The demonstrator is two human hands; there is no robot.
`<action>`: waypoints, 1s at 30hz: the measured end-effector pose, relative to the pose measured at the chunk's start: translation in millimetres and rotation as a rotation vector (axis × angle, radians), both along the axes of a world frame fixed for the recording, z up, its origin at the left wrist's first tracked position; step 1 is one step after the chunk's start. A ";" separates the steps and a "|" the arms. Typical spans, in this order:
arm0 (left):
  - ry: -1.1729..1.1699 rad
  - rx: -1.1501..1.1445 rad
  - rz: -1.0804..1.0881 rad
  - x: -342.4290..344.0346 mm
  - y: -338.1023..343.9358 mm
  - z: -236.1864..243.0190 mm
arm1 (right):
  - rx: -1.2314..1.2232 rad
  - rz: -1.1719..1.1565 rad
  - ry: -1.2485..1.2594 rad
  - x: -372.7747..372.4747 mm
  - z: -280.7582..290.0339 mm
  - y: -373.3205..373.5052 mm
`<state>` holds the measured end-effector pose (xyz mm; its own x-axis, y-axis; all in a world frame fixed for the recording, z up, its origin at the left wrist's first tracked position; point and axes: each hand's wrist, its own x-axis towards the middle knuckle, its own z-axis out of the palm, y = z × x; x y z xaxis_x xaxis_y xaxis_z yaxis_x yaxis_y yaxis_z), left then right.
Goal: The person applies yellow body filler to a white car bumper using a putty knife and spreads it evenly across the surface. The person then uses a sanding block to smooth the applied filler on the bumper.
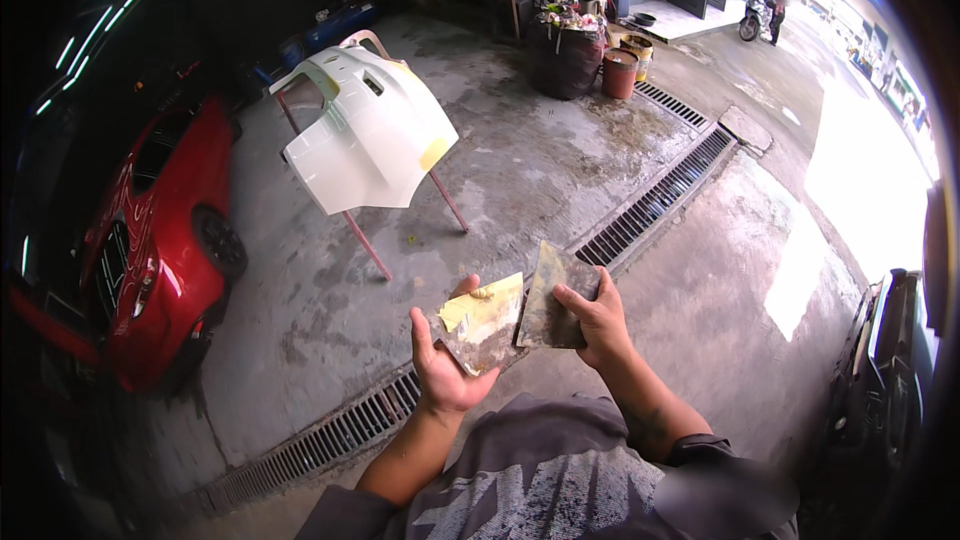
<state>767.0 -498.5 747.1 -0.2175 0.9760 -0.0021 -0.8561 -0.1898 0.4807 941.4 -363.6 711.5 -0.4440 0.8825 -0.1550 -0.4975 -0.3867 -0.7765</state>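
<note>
Grey T-shirt (540,470) with white angular print on the chest; short sleeves. Forearms bare. No gloves, watch or rings visible on either hand.

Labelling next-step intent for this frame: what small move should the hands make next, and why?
Probably draw the right hand's grey metal scraper blade across the flat board smeared with yellow putty in the left hand: the blade's edge already meets the board, and the putty sits unspread beside it.

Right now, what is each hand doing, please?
Left hand: closed on a flat board smeared with yellow filler.
Right hand: closed on a flat spreader blade.
</note>
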 end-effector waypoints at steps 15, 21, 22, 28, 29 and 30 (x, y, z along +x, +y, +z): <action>0.312 0.159 -0.278 -29.6 -13.1 -55.9 | 0.113 -0.022 -0.082 -10.7 15.7 1.9; 0.428 0.116 -0.338 -33.8 -13.1 -37.4 | 0.101 -0.022 -0.120 -12.6 22.5 -0.5; 0.465 0.102 -0.358 -31.5 -10.6 -24.0 | 0.117 -0.026 -0.128 -11.9 22.6 0.0; 0.589 0.107 -0.344 -22.4 0.0 0.0 | 0.129 -0.009 -0.131 -9.3 23.5 -0.6; 0.593 0.105 -0.340 -20.6 0.6 2.6 | 0.132 -0.003 -0.135 -7.7 23.5 -0.8; 0.601 0.104 -0.335 -19.2 0.8 5.1 | 0.144 0.008 -0.147 -6.4 23.1 -0.8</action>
